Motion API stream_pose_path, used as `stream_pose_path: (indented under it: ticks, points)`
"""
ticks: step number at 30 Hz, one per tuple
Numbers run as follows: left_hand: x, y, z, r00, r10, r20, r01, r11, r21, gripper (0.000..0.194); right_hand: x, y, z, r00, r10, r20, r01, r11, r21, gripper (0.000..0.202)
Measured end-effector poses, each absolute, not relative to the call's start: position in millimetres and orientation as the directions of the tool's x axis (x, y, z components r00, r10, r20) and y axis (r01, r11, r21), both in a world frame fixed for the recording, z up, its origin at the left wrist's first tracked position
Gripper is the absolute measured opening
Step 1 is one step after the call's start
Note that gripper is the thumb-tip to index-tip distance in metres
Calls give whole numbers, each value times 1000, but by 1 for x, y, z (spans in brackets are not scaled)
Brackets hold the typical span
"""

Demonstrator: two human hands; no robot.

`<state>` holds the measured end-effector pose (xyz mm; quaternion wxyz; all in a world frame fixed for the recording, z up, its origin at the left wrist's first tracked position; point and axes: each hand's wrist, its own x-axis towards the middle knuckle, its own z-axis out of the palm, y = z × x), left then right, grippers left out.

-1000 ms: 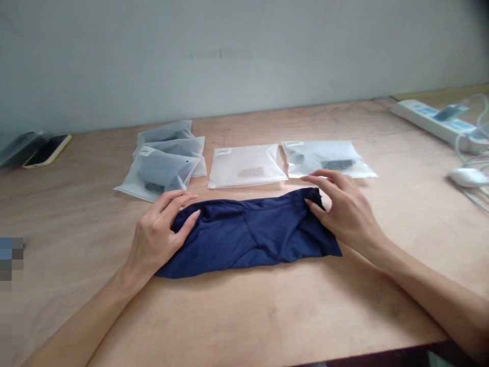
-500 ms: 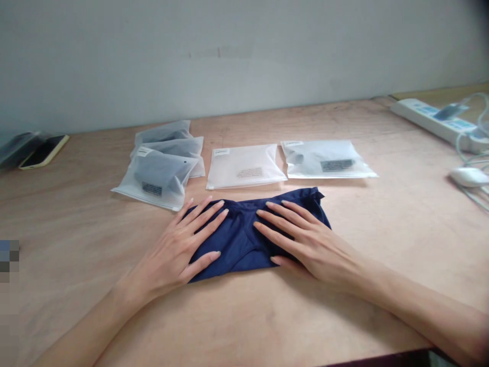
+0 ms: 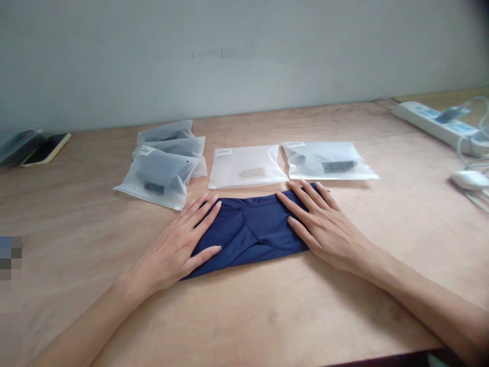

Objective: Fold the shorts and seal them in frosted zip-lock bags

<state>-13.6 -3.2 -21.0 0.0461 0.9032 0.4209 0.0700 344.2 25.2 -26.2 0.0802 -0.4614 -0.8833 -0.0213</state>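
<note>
A dark blue folded cloth [image 3: 248,229] lies on the wooden table [image 3: 237,316] in front of me. My left hand [image 3: 175,244] rests on its left end, fingers spread. On the right end lies my right hand [image 3: 324,224], also flat with fingers apart. Behind the cloth is a flat frosted zip bag [image 3: 248,165] with printed text. To its right sits another frosted bag [image 3: 328,159] with something grey inside and a dark label. Several filled frosted bags [image 3: 160,173] overlap at the left, close beyond my left fingertips.
A phone [image 3: 46,149] lies at the far left beside a dark item in clear plastic [image 3: 19,145]. At the right are a white power strip [image 3: 435,125], cables and a white plug or adapter [image 3: 469,179]. A wall [image 3: 244,66] stands behind the table.
My right hand has slid right and away from me to the cloth's right end. The cloth looks flatter and more of its middle shows. My left hand has barely moved.
</note>
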Motion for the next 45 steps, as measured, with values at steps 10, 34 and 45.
stream_pose_path:
  ticks: [10,34,45]
  points:
    - [-16,1,-9,718,688,101,675,-725,137,72,347,33,-18,-490,825,283,847,527,-71,53]
    - [-19,3,-18,654,748,111,710,-658,249,75,369,57,-20,-241,913,328,898,338,-282,24]
    - [-15,1,-11,699,694,170,643,-715,276,59,357,51,0,-101,993,-56,299,-23,-954,40]
